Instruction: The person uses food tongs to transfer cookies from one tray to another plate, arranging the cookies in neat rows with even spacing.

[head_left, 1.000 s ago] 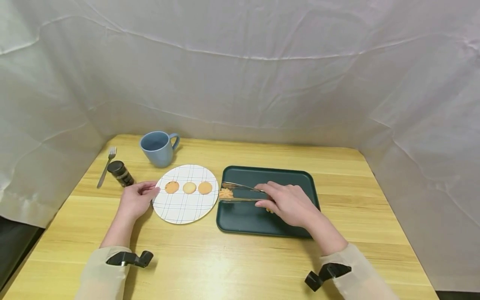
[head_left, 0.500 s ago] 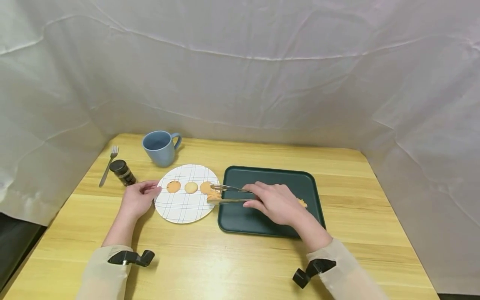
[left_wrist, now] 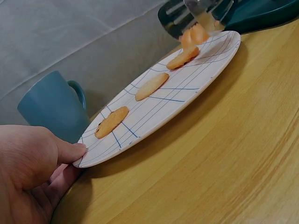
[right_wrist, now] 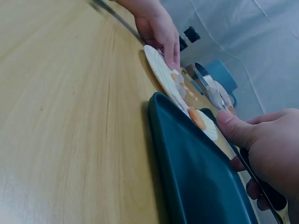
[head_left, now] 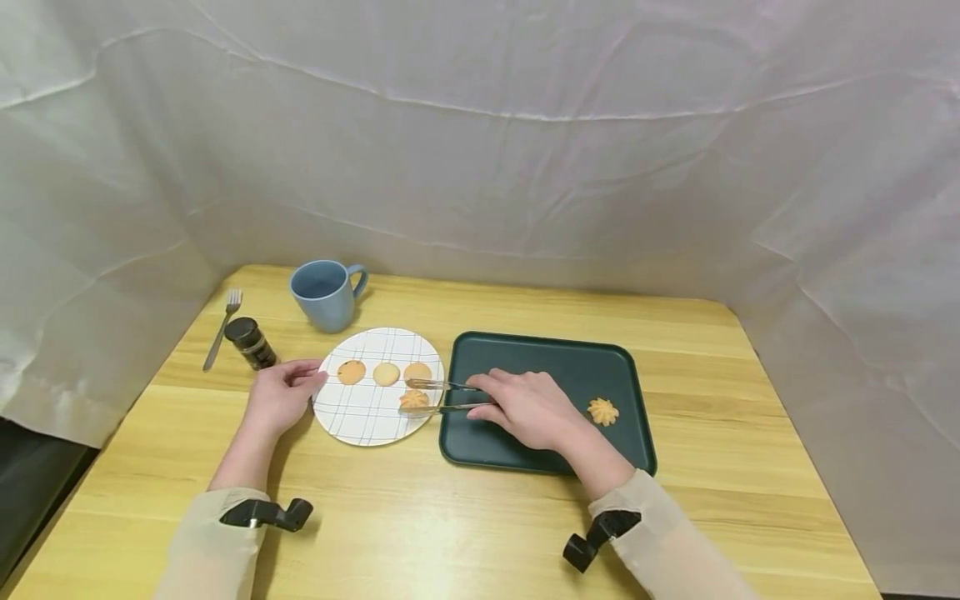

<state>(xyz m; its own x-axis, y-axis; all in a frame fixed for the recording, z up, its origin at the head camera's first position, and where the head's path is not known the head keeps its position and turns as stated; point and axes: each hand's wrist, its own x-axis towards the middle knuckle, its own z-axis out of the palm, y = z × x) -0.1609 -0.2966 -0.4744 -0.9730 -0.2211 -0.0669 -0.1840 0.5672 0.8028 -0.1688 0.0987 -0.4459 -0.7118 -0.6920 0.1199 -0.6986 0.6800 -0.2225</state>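
My right grip (head_left: pixel 528 408) is clamped on long, shiny metal tongs (head_left: pixel 450 408), their tips either side of a golden, star-shaped cookie (head_left: pixel 414 400) over the right part of a round white plate with blue checked lines (head_left: pixel 367 421). My left grip (head_left: pixel 279 398) pinches the plate's left rim. Three flat, round, pale-brown cookies (head_left: pixel 386 374) lie in a row there. The dark green rectangular tray (head_left: pixel 495 446) bears another star-shaped cookie (head_left: pixel 603 412).

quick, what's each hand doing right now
Left hand: pinching the edge of the plate.
Right hand: holding the tongs, tips on either side of a ridged cookie.
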